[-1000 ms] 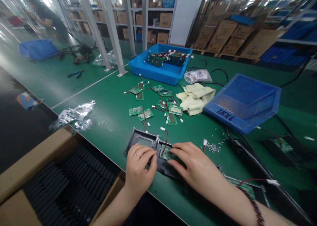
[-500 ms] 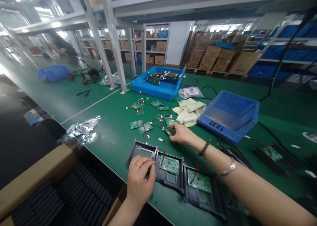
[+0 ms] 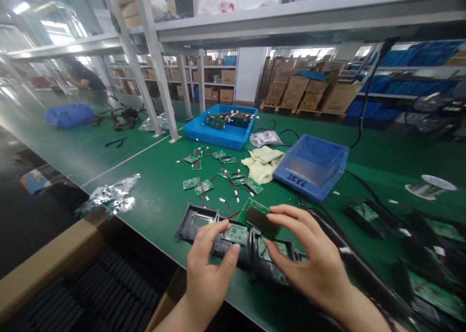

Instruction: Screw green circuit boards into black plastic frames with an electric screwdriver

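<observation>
Right hand (image 3: 309, 247): Pinched a board (image 3: 259, 219) at its right end, with the thumb below and the fingers above.
Board: Hung tilted above the middle case (image 3: 243, 259) and right case (image 3: 267, 271), with the dark display facing the camera.
Left hand (image 3: 211, 269): Curved over the left part of the middle case, with thumb and forefinger parted; could not tell touching from hovering.
Cases: Lay in a row along the near edge of the green bench (image 3: 153, 167); held one board each in the middle and right ones; showed a window in the left case (image 3: 185, 225).
Loose boards (image 3: 191, 183): Lay scattered beyond the cases, among red wires with white plugs.
Tray (image 3: 218, 140): Stood behind the loose boards, with more boards piled inside.
Cloth (image 3: 262, 164): Lay crumpled between the loose boards and the blue bin (image 3: 313, 186).
Right side: Lay near a wire spool (image 3: 431, 186), more cased boards (image 3: 371, 213), partly blurred.
Left side: Stood below the bench edge, a carton (image 3: 54, 254) of dark, flat pieces; lay on the bench, silvery bags (image 3: 114, 193) and, farther back, pliers (image 3: 115, 141).
</observation>
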{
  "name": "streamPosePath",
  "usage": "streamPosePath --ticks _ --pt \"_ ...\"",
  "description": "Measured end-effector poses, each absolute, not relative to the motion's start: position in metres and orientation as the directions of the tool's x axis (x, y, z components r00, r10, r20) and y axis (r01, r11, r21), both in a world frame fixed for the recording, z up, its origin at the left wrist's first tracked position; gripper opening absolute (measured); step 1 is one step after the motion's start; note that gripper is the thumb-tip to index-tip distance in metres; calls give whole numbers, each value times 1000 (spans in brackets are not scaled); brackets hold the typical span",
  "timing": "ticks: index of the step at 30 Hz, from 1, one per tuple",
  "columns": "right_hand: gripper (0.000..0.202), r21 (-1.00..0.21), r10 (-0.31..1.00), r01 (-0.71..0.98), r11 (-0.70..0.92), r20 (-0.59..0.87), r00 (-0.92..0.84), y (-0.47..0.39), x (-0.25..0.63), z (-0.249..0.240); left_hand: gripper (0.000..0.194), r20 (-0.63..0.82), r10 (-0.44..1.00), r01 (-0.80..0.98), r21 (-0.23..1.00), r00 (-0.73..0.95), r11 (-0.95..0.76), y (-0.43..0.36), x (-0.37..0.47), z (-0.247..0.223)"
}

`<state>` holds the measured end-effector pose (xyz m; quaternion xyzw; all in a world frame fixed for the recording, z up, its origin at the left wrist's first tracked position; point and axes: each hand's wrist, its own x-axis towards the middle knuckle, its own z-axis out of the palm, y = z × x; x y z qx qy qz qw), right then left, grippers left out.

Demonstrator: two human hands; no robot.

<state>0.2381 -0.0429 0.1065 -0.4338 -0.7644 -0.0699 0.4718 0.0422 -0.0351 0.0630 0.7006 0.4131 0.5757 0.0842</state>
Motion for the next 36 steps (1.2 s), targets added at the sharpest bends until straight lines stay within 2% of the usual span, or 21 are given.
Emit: streamPosePath --ticks 6,15,20,25,29,31,34,36 --pt "24 -265 578 738 620 791 -202 -86 236 98 9 791 601 446 499 115 -743 -43 59 85" --pt "27 -284 573 723 630 799 -186 -100 245 92 17 663 708 314 637 244 -704 -41 58 83" --pt "30 -338 576 686 644 804 -145 -101 248 89 21 528 794 242 763 302 -600 -41 57 84" --pt "44 -382 571 630 676 812 -120 -104 247 84 24 350 850 178 878 393 -444 -40 58 88" --pt "54 -542 656 498 677 751 -74 -108 246 79 26 234 849 85 947 474 -309 -44 62 88" --pt "52 -580 689 460 672 718 -100 -107 246 79 26 175 824 58 968 539 -244 -48 66 87" --pt "38 -528 648 440 726 740 -180 -101 247 81 23 135 804 68 975 579 -212 -57 71 87" --pt "34 -476 619 485 734 763 -187 -98 249 81 23 168 837 100 962 522 -255 -63 71 89"
